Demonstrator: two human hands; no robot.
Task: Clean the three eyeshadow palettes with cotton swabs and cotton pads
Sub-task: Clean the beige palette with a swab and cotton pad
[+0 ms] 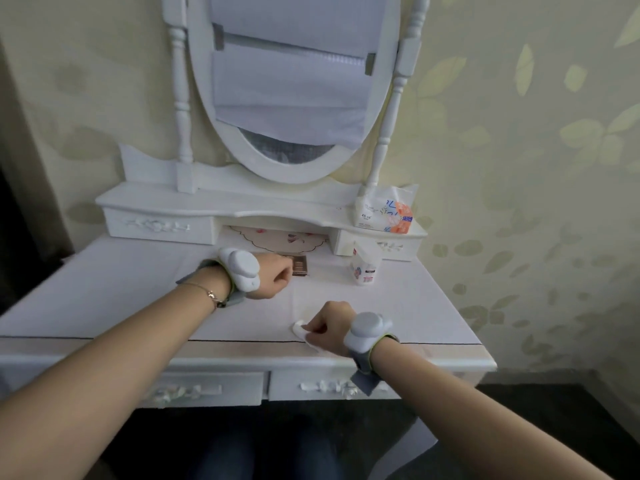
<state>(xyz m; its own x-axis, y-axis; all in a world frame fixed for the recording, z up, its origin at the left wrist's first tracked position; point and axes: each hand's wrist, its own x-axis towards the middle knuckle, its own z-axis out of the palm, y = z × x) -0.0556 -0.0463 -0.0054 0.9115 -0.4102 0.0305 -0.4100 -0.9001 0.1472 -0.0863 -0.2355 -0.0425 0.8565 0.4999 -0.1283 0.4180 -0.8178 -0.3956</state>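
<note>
An open brown eyeshadow palette [300, 265] lies on the white cloth of the dressing table [138, 289], near the middle back. My left hand [272, 277] is curled against the palette's left edge, and its fingers hide part of the palette. My right hand [329, 325] is nearer the front edge, pinching a white cotton pad [300, 330] against the cloth. Only this one palette shows. No cotton swab is visible.
A small plastic pack with red and blue print [364, 266] stands right of the palette. A tissue pack [386, 211] sits on the raised shelf at the right. An oval mirror [291, 81] covered with paper stands behind. Drawers run below the front edge.
</note>
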